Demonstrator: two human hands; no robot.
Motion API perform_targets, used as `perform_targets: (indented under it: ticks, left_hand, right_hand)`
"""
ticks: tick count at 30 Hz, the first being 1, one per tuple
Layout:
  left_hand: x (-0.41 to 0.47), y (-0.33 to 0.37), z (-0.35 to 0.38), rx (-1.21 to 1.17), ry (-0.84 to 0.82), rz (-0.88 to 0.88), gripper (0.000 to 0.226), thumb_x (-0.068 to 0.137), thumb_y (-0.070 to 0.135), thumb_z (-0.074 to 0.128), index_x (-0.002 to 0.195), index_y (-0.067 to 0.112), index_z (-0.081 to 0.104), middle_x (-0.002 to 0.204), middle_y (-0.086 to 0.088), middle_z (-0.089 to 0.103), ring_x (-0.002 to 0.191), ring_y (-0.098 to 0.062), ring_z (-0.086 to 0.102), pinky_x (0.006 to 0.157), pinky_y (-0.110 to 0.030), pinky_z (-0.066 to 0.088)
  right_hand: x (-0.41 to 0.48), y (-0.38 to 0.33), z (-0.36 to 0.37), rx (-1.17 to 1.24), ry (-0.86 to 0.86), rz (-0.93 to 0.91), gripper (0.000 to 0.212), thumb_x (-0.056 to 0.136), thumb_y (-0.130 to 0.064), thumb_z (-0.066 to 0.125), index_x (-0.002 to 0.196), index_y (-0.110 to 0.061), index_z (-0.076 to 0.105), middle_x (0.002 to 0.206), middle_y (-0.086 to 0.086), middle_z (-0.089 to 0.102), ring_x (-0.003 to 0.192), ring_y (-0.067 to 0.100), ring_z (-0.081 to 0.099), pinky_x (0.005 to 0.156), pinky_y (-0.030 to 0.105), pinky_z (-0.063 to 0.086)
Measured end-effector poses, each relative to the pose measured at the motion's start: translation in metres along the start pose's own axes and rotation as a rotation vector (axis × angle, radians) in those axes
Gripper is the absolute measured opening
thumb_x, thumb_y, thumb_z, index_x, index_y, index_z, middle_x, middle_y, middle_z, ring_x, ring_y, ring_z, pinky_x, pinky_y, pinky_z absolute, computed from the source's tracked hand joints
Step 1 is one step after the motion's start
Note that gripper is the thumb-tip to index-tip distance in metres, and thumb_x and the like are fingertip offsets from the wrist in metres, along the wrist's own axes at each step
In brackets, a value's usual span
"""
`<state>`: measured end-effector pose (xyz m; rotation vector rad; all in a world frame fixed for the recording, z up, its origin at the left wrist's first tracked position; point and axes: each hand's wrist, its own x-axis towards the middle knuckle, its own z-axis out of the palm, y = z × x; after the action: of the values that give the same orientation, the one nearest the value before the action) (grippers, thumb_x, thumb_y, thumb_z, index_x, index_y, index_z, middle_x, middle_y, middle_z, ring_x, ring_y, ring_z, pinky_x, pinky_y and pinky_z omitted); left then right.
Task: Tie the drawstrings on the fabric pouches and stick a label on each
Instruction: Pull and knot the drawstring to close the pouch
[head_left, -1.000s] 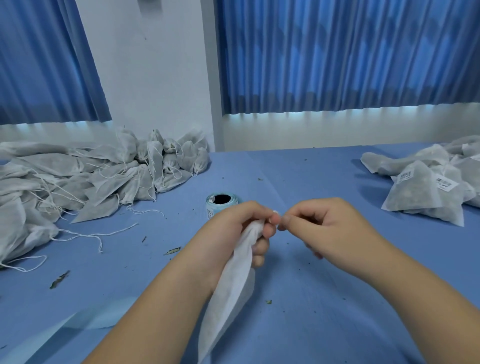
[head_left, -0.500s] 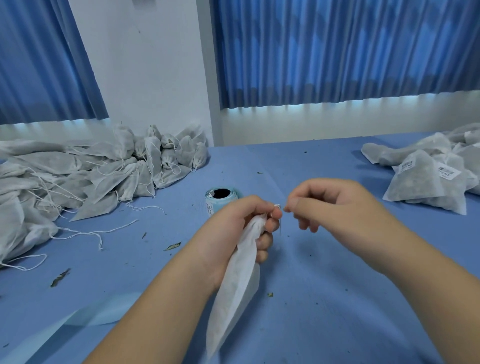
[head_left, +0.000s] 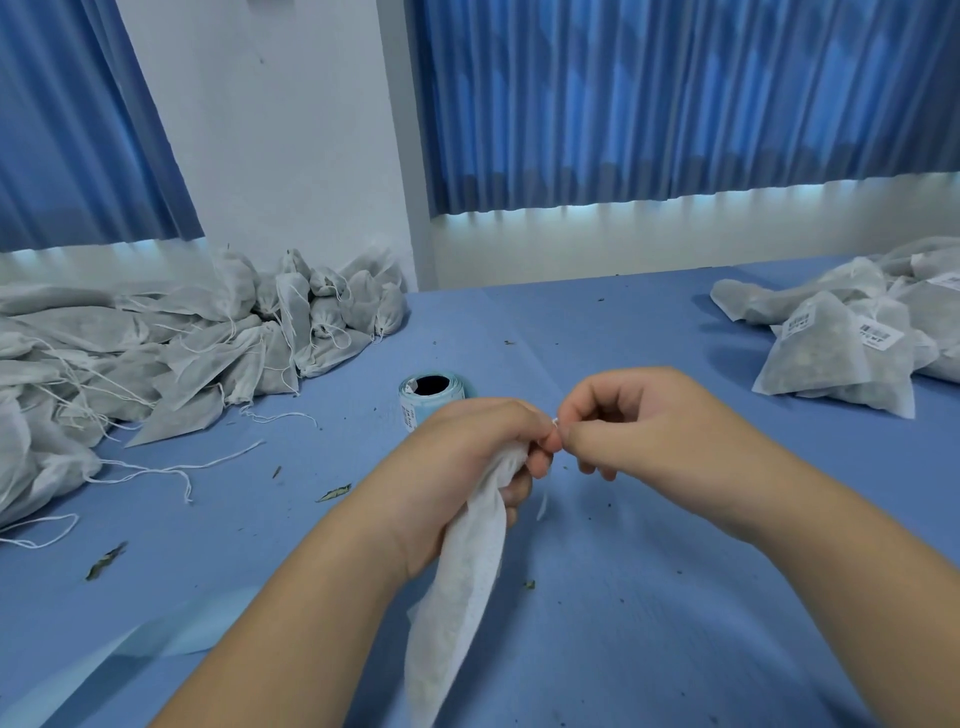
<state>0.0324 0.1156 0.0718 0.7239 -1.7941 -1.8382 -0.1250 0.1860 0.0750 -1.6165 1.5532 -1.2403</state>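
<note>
Again right hand (head_left: 639, 426), pinching the drawstring (head_left: 555, 421), touches left hand (head_left: 467, 457) gripping pouch (head_left: 462, 597).

Table (head_left: 623, 332) covered in blue. Left edge: large heap of white pouches (head_left: 156, 353), loose strings (head_left: 171, 467) trailing onto the cloth. Middle: label roll (head_left: 431, 400), core hole upward. Right edge: smaller pile of labelled pouches (head_left: 831, 364). Dry leaf bits (head_left: 332, 492) scattered about. Near left corner: pale blue strip (head_left: 130, 644).

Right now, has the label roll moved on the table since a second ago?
No. The label roll keeps its place just right of the unlabelled pouch pile.
</note>
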Motion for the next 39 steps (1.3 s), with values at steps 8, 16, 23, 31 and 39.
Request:
perform_targets:
  ticks: [8,16,23,31,39]
  left_hand:
    - [-0.0057,0.0041,0.0024,0.052,-0.012,0.024,0.011,0.073,0.022,0.063,0.065,0.015,0.066,0.065,0.000,0.057,0.048,-0.013,0.044,0.045,-0.019,0.036]
    - [-0.0051,0.0036,0.0032,0.027,0.010,0.021,0.009,0.072,0.021,0.063,0.067,0.014,0.066,0.071,-0.002,0.057,0.050,-0.014,0.043,0.046,-0.023,0.037]
    - [-0.0060,0.0050,0.0032,0.052,0.026,0.033,0.017,0.078,0.018,0.061,0.062,0.016,0.067,0.067,-0.002,0.056,0.051,-0.014,0.043,0.045,-0.021,0.036]
    - [-0.0068,0.0047,0.0040,0.131,0.027,0.032,0.020,0.080,0.020,0.065,0.060,0.019,0.067,0.063,0.001,0.058,0.054,-0.014,0.045,0.050,-0.021,0.039]
    - [-0.0063,0.0038,0.0031,0.102,0.025,0.024,0.011,0.070,0.026,0.065,0.062,0.018,0.068,0.062,0.001,0.057,0.058,-0.012,0.051,0.052,-0.020,0.043]
  right_hand:
    - [0.0010,0.0029,-0.0013,-0.008,-0.024,-0.002,0.011,0.063,-0.027,0.058,0.065,-0.022,0.067,0.064,-0.005,0.062,0.063,0.009,0.052,0.064,0.030,0.043]
    - [0.0018,0.0064,-0.0035,0.000,-0.050,-0.011,0.013,0.070,-0.028,0.058,0.070,-0.020,0.069,0.074,0.000,0.068,0.065,0.006,0.058,0.062,0.023,0.046]
    - [0.0014,0.0053,-0.0042,0.050,-0.061,-0.018,0.011,0.071,-0.026,0.061,0.068,-0.020,0.070,0.068,-0.005,0.066,0.064,0.007,0.058,0.061,0.022,0.046]
    - [0.0015,0.0057,-0.0024,0.052,-0.092,-0.010,0.010,0.068,-0.021,0.061,0.066,-0.019,0.070,0.070,0.003,0.066,0.062,0.008,0.056,0.060,0.021,0.045]
    - [0.0006,0.0057,-0.0040,0.021,-0.094,0.000,0.013,0.067,-0.024,0.058,0.070,-0.018,0.070,0.069,0.007,0.067,0.064,0.010,0.055,0.067,0.028,0.044]
